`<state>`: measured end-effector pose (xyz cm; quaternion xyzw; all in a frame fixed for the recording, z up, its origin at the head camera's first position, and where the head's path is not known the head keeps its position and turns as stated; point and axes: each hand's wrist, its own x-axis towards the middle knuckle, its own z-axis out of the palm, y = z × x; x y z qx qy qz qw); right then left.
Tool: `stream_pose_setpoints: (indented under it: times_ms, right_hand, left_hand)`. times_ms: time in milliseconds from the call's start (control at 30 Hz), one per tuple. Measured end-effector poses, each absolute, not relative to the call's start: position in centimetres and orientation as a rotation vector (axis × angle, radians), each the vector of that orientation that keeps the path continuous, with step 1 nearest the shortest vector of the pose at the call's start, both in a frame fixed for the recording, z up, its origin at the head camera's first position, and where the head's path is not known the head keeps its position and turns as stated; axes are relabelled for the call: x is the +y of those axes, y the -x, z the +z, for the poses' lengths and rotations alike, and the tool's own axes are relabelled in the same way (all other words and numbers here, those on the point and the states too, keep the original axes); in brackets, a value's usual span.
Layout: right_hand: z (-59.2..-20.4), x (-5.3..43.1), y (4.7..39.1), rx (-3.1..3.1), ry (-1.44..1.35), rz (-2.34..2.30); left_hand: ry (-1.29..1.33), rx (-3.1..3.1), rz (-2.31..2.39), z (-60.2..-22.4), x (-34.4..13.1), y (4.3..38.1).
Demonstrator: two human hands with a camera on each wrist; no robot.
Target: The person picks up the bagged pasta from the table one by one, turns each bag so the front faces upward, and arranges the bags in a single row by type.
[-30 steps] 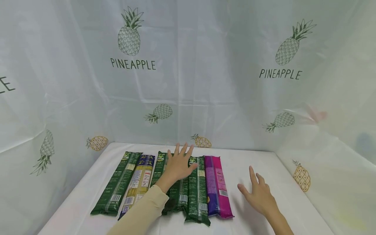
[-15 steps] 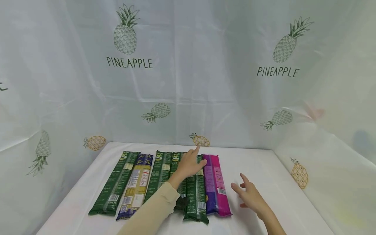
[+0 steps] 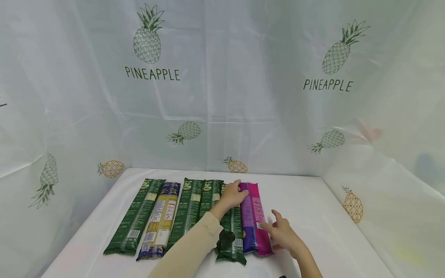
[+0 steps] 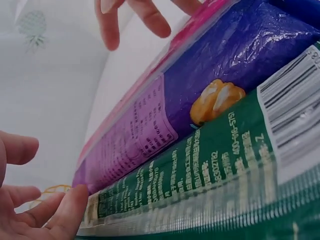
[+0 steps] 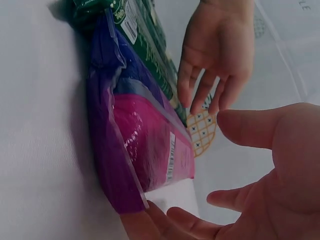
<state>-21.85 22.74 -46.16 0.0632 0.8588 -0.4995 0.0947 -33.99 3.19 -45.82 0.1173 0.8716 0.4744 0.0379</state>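
Observation:
A pink and purple packet [image 3: 258, 216] lies at the right end of a row of long packs. My left hand [image 3: 232, 194] is over the far end of the green spaghetti pack [image 3: 231, 247] beside it, thumb reaching to the pink packet's far end. In the left wrist view its loosely bent fingers [image 4: 65, 215] are right at the packs' ends. My right hand [image 3: 283, 234] is at the pink packet's right side, index finger extended and thumb overlapping its edge. In the right wrist view, fingertips [image 5: 140, 225] reach the packet's lower edge, partly hidden by it.
Further left lie two more green packs [image 3: 185, 208], a yellow and blue spaghetti pack [image 3: 161, 220] and a green pack [image 3: 133, 220] at the far left. A white cloth covers the table [image 3: 302, 193]. Pineapple-print curtain [image 3: 260, 96] hangs behind and around it.
My left hand has moved right across the green packs to the far end beside the pink packet. My right hand has moved left to that packet's side. The packs stay in place.

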Motion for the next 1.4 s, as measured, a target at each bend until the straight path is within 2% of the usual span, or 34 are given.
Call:
stream_pose_setpoints:
  times_ms: [200, 467, 733, 1100, 1400]
  right_hand:
    - [-46.7, 22.1, 21.9, 2.588, -0.186, -1.4]
    - [-47.0, 21.6, 22.1, 2.76, -0.011, -1.181]
    - [-47.3, 21.6, 22.1, 2.766, -0.04, -1.115]
    - [-47.1, 22.2, 22.3, 2.781, -0.038, -1.068]
    - [-47.3, 22.7, 22.2, 2.759, -0.045, -1.099]
  left_hand:
    - [-0.323, 2.636, 1.488, -46.4, 3.8, 34.3]
    - [-0.297, 2.732, 1.344, -47.1, 4.2, 34.4]
    - [-0.303, 2.902, 0.949, -46.7, 5.3, 34.6]
    - [-0.289, 2.932, 0.712, -46.6, 6.8, 34.8]
    - [-0.411, 2.969, 0.535, -46.0, 7.6, 34.6]
